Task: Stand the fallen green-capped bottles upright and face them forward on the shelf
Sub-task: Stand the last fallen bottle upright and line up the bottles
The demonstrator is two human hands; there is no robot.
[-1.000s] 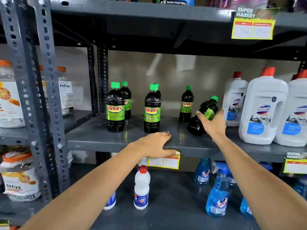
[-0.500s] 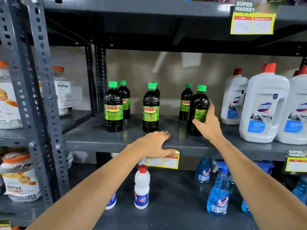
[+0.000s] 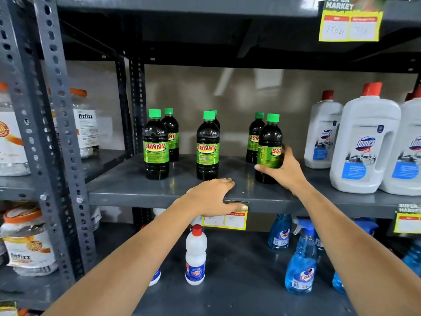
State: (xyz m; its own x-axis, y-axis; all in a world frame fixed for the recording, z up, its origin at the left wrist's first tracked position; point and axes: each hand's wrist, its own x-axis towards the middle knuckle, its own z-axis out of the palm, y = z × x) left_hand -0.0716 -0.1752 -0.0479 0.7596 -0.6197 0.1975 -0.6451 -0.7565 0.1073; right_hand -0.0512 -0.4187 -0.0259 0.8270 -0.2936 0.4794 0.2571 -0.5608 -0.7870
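Several dark bottles with green caps and green SUNNY labels stand upright on the grey middle shelf (image 3: 127, 190), in pairs one behind another. My right hand (image 3: 284, 172) grips the rightmost front bottle (image 3: 270, 137) around its lower half; it stands upright with its label turned partly to the right. Behind it stands another bottle (image 3: 255, 137). The left front bottle (image 3: 156, 147) and the middle front bottle (image 3: 207, 147) show their labels to the front. My left hand (image 3: 214, 197) lies flat on the shelf's front edge, fingers spread, holding nothing.
Large white Domex jugs (image 3: 364, 142) with red caps crowd the shelf right of my right hand. Below are a small white bottle (image 3: 196, 258) and blue spray bottles (image 3: 300, 265). Yellow price tags (image 3: 224, 221) hang from the shelf edges. Fitfizz jars (image 3: 27, 242) fill the left rack.
My right hand tipped the leaning rightmost bottle upright onto the shelf and has turned it so part of its label shows. My left hand stayed on the shelf edge.
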